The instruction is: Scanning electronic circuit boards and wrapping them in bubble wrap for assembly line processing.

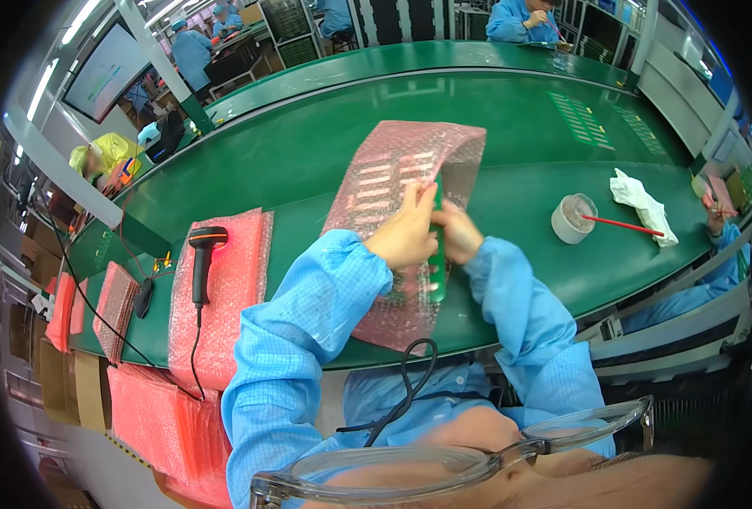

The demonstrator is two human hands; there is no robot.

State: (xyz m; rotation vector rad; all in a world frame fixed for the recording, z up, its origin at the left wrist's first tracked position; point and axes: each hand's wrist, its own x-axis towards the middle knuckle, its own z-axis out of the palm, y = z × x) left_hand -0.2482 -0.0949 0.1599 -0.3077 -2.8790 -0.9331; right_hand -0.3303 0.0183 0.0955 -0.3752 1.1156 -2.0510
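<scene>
You're handling a green board point(437, 276) at its pink bubble wrap point(401, 148), right of the scanner point(201, 276).
An uneven pull could be snagging the wrap or flexing the board. Its long edge is running away from you, roughly parallel to the scanner's handle. Your left hand point(406, 231) and right hand point(458, 232) are pinching; whether board or wrap, I cannot tell.

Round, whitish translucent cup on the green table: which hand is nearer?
Right. The right hand is left of the cup, apart from it; the left hand is farther left, at the pink translucent bubble-wrap bag.
</scene>
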